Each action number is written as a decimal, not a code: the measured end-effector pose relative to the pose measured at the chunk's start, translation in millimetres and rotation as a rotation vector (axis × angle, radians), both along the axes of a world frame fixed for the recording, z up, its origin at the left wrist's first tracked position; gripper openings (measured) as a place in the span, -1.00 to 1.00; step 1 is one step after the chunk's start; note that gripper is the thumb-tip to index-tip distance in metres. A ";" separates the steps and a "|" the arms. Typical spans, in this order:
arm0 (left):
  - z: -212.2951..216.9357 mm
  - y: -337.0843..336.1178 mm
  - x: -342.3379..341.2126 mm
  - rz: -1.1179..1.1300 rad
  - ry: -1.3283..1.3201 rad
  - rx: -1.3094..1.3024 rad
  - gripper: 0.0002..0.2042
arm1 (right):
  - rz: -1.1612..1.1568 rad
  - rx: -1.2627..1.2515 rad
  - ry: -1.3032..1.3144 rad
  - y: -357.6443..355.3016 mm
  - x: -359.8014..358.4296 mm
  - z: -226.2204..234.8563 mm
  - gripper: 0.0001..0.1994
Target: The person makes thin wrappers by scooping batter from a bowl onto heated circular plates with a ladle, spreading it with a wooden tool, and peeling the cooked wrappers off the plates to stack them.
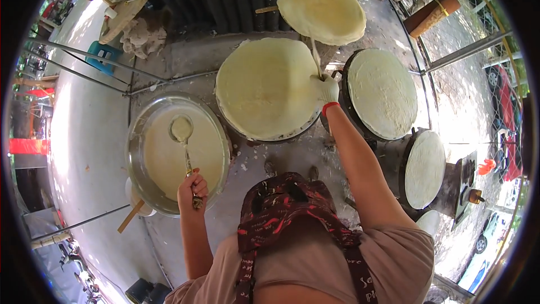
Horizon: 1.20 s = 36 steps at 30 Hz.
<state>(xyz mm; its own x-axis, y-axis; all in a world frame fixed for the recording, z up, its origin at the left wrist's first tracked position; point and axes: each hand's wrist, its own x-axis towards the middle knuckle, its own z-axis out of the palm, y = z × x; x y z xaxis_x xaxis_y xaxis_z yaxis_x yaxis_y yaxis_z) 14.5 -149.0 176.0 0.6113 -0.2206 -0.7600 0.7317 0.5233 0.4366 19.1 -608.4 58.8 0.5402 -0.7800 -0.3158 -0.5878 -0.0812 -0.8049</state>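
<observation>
1. Ctr-left: narrow gap btwn basin & ctr flatbread; tight for a hand.
2. L hand crosses basin's lower rt rim; its ladle blocks mid-basin.
3. Rt of ctr: R hand w/ stick, plus R forearm, obstruct gap to rt griddle's flatbread.
4. Upper ctr: raised flatbread limits room above.
5. Below ctr flatbread: floor strip passable, apron bounds it.
6. Lower left: wooden handle juts past basin.
</observation>
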 end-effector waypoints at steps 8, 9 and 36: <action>-2.7 -47.7 1.9 -0.111 -0.053 -0.041 -0.86 | -0.403 0.267 -0.585 -66.8 -70.6 100.8 -0.74; 2.0 -53.2 -2.5 -0.091 -0.073 -0.051 -0.86 | -0.433 0.285 -0.582 -77.2 -96.8 120.8 -0.63; 28.1 -212.3 -94.7 -0.243 -0.026 -0.184 -0.85 | -0.081 -0.457 0.198 -198.4 -287.2 13.1 -0.63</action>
<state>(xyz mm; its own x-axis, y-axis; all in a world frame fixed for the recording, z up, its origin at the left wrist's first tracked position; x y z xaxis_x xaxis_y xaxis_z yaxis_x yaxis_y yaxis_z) -80.2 -361.3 204.2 0.5426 -0.4953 -0.6784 0.8349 0.4065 0.3709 -268.1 -806.8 72.0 0.4368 -0.8992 -0.0228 -0.7444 -0.3471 -0.5705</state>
